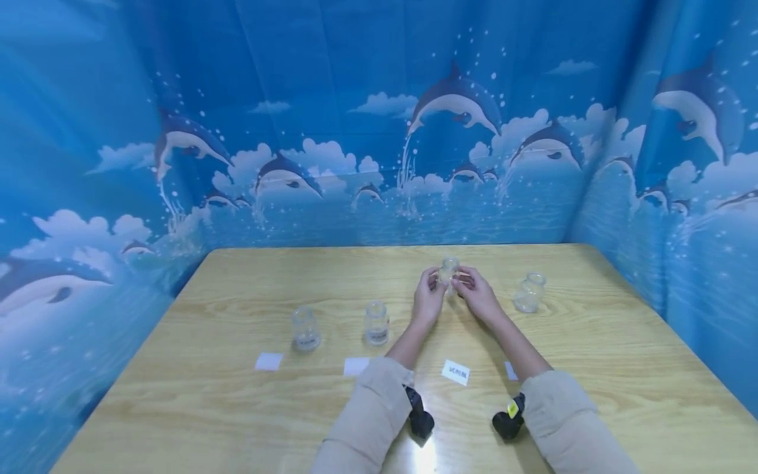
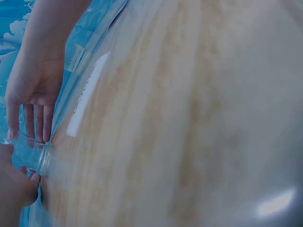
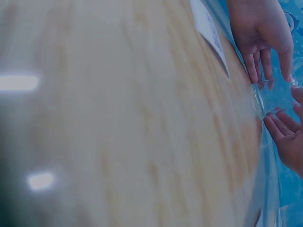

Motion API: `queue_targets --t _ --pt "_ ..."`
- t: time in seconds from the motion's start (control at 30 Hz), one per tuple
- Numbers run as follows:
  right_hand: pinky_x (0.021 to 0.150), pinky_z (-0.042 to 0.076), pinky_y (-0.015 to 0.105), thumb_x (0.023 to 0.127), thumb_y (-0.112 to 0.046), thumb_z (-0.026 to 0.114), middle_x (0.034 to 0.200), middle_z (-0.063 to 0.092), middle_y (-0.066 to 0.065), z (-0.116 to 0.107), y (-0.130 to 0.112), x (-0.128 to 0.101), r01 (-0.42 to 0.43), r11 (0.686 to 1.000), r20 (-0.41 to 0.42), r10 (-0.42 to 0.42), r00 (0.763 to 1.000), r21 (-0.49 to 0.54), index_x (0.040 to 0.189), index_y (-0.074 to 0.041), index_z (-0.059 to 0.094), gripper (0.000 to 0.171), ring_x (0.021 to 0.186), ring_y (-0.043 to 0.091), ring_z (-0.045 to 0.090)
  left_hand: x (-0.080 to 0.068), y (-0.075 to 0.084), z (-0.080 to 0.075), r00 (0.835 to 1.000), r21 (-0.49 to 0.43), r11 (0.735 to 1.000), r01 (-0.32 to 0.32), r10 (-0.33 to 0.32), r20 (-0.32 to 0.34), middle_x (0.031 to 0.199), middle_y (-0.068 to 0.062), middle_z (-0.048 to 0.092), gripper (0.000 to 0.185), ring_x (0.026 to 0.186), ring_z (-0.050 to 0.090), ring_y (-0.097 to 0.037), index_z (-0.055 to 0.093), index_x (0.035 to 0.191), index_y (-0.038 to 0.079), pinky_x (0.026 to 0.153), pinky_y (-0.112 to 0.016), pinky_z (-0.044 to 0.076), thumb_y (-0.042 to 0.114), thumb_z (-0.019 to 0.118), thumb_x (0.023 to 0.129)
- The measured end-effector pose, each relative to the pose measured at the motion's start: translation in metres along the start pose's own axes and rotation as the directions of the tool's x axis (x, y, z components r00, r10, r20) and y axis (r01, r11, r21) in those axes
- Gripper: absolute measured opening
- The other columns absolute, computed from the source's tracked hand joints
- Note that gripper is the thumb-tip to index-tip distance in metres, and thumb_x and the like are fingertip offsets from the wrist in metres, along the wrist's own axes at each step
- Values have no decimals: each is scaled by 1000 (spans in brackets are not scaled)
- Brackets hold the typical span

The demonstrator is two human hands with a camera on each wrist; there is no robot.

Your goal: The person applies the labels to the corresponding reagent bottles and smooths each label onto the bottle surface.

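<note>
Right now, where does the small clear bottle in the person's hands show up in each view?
Head: clear bottle between both hands, centre of the table.
Left wrist: too blurred to make out; only fingertips meet at the left edge.
Right wrist: not clearly visible, at the right edge.
Shared landmark: printed white label.

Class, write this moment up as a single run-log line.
left hand: holds small clear jar | right hand: holds same jar | table: three more clear jars, paper labels
</note>
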State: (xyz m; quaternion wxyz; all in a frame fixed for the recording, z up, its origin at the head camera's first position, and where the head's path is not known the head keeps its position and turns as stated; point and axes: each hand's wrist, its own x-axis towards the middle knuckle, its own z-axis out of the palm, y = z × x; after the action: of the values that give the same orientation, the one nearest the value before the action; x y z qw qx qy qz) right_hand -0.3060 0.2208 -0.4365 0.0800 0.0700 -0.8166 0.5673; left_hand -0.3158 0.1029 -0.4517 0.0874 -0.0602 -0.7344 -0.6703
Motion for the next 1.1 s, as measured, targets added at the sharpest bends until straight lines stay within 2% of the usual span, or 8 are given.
queue_targets --t 0.17,0.3,0.47,0.83,1.1 --pt "79 39 32 82 -21 50 115 40 21 -1 -2 -7 -4 1000 24 3 1000 25 119 0 34 46 104 30 39 -7 1 -1 1000 1 1000 2 -2 8 106 -10 52 40 95 48 -20 43 117 10 79 -26 39 12 55 78" --pt "80 39 33 82 -21 50 116 39 22 -2 -4 -13 1 999 39 -2 999 40 119 1 32 47 104 30 39 -12 0 -2 1000 47 999 -8 7 15 106 -8 52 41 91 50 -17 43 118 13 75 -24 41 16 54 79" --pt "80 39 32 81 -22 51 115 40 22 -2 -5 -21 -5 999 53 3 999 45 119 1 32 48 104 31 39 -20 5 -6 1000 81 997 18 -20 19 106 -5 52 40 89 51 -13 45 116 16 72 -23 42 18 55 78" --pt "78 40 28 81 -22 52 114 40 22 0 -8 -43 -30 997 59 26 998 73 121 1 31 50 103 31 40 -42 9 -15 998 54 998 27 -30 50 106 -6 52 38 89 50 -15 46 114 17 74 -25 41 20 56 77" --pt "79 39 30 80 -25 53 113 42 20 1 -11 -58 -24 999 52 22 998 34 121 0 32 52 103 29 41 -56 12 -21 996 22 1000 23 -24 81 107 -6 51 40 89 50 -14 45 115 15 74 -24 41 19 56 77"
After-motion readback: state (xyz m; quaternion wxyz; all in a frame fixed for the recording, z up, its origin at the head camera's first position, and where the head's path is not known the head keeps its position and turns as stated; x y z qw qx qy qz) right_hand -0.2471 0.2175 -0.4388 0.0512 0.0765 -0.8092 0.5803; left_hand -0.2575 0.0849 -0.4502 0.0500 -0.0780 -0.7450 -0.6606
